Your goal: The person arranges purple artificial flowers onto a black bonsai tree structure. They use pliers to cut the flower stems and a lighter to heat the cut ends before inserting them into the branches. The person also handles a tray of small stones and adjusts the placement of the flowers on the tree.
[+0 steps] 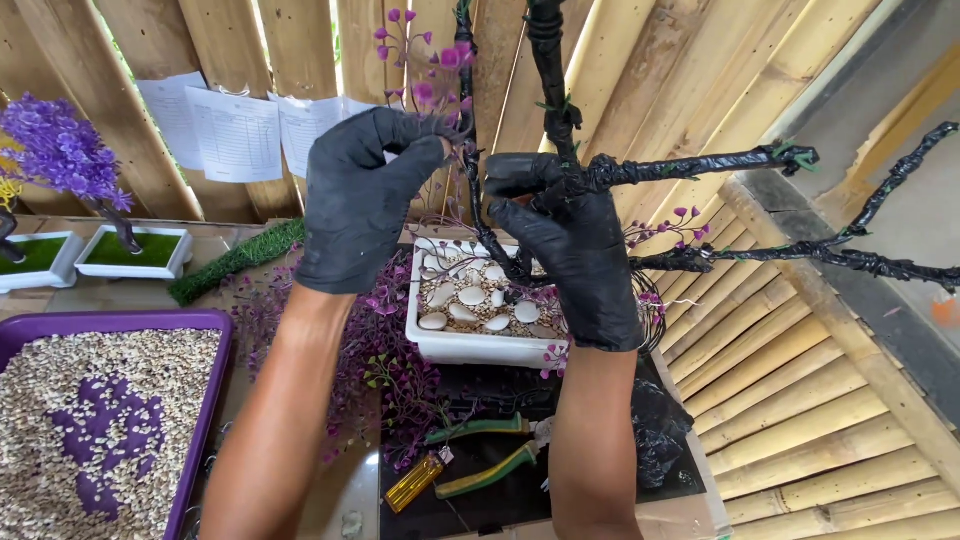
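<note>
- My left hand [362, 205], black-gloved, has its grip closed on a thin purple-blossom sprig [425, 60], pressed to the artificial tree's black-wrapped trunk [552, 90].
- My right hand [572, 262], also gloved, has its grip clamped around the trunk where a branch [700, 163] forks off to the right.
- Below both grips: the white rectangular pot [470, 345], holding pebbles and white stones.
- Lower still, on the surface: green-handled pliers [490, 450], an amber lighter [412, 482].
- Left of my left grip: a purple tray [200, 400] of gravel.
</note>
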